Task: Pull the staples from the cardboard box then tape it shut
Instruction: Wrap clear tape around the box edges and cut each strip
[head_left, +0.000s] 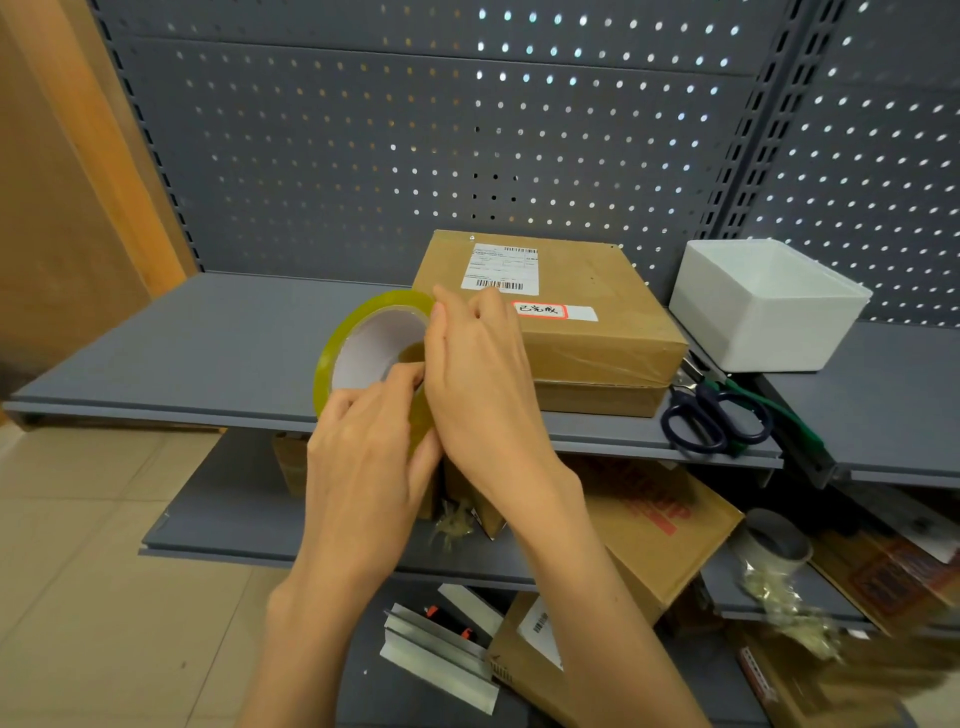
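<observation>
- Two hands meet at the middle of the view, both busy with a roll of yellowish tape (363, 353) held up in front of the shelf edge.
- Left hand (363, 457) grips the roll from below, thumb hooked into the white core and fingers curled round the outer band.
- Right hand (478, 379) pinches at the roll's right rim, fingertips bent together at the top edge of the tape.
- Below the hands, a lower shelf carries a brown carton with red print (665, 525), scraps of crumpled clear tape (454, 522), and some folded metal strips (441, 649) lower still.
- Just behind the roll, on the grey shelf (208, 343), sits the cardboard box (582, 322), flat and closed, resting on top of a second flat carton.
- Its top bears a white shipping label (501, 267) with barcodes and a red-bordered sticker (540, 310) with handwriting; clear tape already wraps its front right edge.
- Right of the box, blue-handled scissors (711, 415) lie on the shelf, touching a green-handled tool (763, 410).
- Beyond those stands a white open-topped bin (763, 306), close to the box's right side.
- Furthest back, a grey perforated panel (415, 130) closes off the shelf.
</observation>
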